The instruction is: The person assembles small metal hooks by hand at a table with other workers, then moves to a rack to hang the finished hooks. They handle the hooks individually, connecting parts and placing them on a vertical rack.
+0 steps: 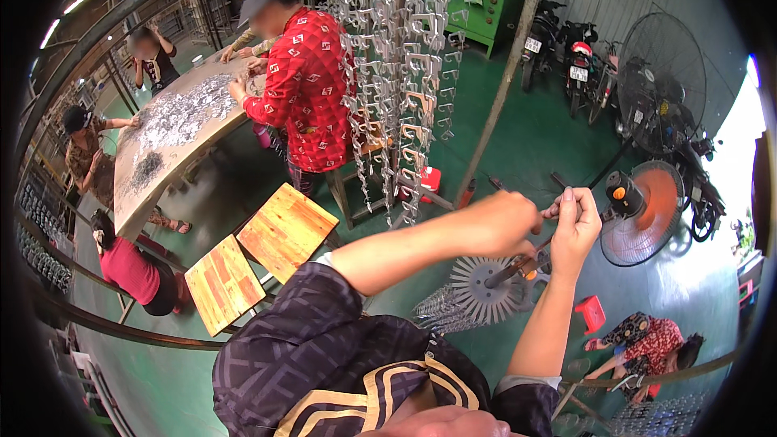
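A: Where are the person's hands?

B: Both are raised out in front. The left hand is closed into a fist, knuckles toward the camera. The right hand is just beside it, fingers curled and pinched at the top around something thin and dark.

A: What is it gripping?

B: It looks like a dark rod that slants down from the hands to the hub of a round spiked metal rack, a disc ringed with thin prongs, which sits below the hands above the green floor. The fist hides what the left hand has inside it, so I can't tell whether it grips the same rod; it may.

A: And around them?

B: Above the left forearm hangs a dense curtain of small silver metal parts strung on a frame. Two wooden stools stand at lower left. Further left, a person in a red patterned shirt stands at a long table heaped with silvery pieces, other people sitting round it. To the right stand an orange floor fan, a bigger black fan and parked motorbikes. Another person sits low at lower right beside a small red stool.
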A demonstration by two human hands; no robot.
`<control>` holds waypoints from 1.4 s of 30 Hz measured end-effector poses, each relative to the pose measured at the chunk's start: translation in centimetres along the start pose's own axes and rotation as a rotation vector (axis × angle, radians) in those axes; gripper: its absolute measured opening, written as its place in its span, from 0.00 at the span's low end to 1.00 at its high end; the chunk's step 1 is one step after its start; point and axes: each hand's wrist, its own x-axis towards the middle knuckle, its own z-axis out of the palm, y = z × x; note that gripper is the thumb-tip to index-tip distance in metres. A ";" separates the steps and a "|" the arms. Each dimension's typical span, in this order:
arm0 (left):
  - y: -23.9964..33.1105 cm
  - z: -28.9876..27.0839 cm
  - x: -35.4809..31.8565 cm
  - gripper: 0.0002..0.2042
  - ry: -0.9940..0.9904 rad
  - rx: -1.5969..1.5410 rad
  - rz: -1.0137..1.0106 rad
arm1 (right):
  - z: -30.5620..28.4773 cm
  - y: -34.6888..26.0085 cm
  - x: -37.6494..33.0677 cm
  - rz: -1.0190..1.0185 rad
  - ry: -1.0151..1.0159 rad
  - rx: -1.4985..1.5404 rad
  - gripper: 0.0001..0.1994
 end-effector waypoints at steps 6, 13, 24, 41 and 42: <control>0.7 -14.1 -4.8 0.03 0.980 0.022 0.039 | -1.4 0.4 0.0 -0.009 0.033 -0.059 0.11; -6.2 -27.6 -3.5 0.06 1.538 0.642 0.046 | -0.6 0.4 -0.1 0.001 -0.002 -0.017 0.10; -8.8 -34.8 -2.0 0.10 1.510 0.804 0.330 | -1.1 -0.2 -0.1 0.089 0.025 -0.040 0.10; -10.6 -19.0 -10.1 0.12 1.082 -0.257 -0.225 | -2.1 1.8 0.9 0.033 0.039 -0.029 0.10; -10.5 -17.3 -10.7 0.11 1.063 -0.281 -0.283 | -2.1 1.9 1.0 0.033 0.041 -0.037 0.10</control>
